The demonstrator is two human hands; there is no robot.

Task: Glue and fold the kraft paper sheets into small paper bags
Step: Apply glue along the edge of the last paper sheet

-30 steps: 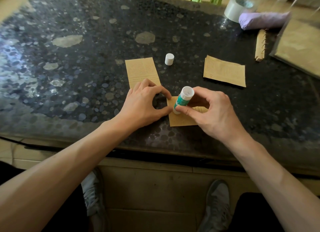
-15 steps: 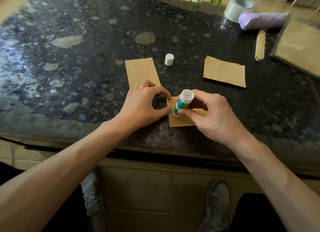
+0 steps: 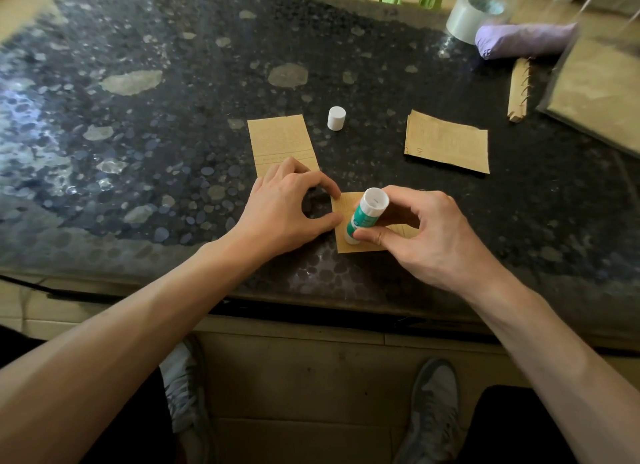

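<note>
My right hand (image 3: 429,235) grips a green and white glue stick (image 3: 365,214), its tip pressed down on a small kraft paper piece (image 3: 349,247) near the table's front edge. My left hand (image 3: 284,210) holds that piece's left edge down with thumb and forefinger curled, its other fingers lying over the near end of a folded kraft sheet (image 3: 282,141). The white glue cap (image 3: 336,118) stands alone behind. Another folded kraft sheet (image 3: 446,141) lies to the right.
The table is dark speckled stone (image 3: 173,117). At the back right are a tape roll (image 3: 472,11), a purple bundle (image 3: 519,41), a notched wooden strip (image 3: 518,89) and a stack of kraft paper (image 3: 602,89). My shoes (image 3: 433,404) show below the edge.
The glue stick has slid a little toward me along the paper's left side, with my right hand following. My left hand has stayed put.
</note>
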